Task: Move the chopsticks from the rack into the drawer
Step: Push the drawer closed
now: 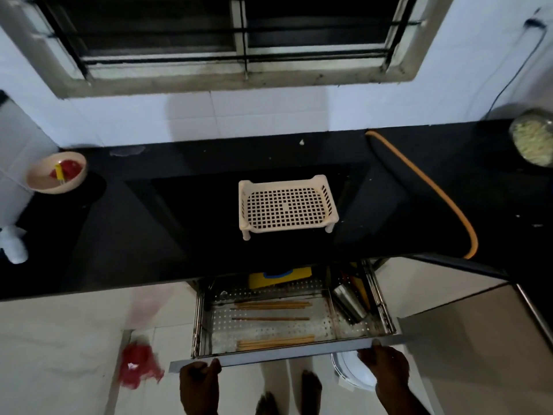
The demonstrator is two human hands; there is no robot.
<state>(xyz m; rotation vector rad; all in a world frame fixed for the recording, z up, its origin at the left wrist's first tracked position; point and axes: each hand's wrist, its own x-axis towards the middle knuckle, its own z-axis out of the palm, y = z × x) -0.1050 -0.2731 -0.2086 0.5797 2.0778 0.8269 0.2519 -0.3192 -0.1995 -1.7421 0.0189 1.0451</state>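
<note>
A cream perforated plastic rack [287,206] stands empty in the middle of the black counter [149,229]. Below the counter edge a steel drawer [287,353] is pulled out. Several wooden chopsticks [273,305] lie flat on its perforated floor, in a far group, a middle one [270,319] and a near group [275,342]. My left hand [199,381] grips the left end of the drawer's front panel. My right hand [384,368] grips the same panel towards its right end.
The drawer's right compartment holds a steel cup [348,301]; a yellow item [279,277] lies at its back. An orange hose [434,190] crosses the counter's right side. A bowl [57,172] sits at the left, a noodle container [534,139] far right, red cloth [139,365] on the floor.
</note>
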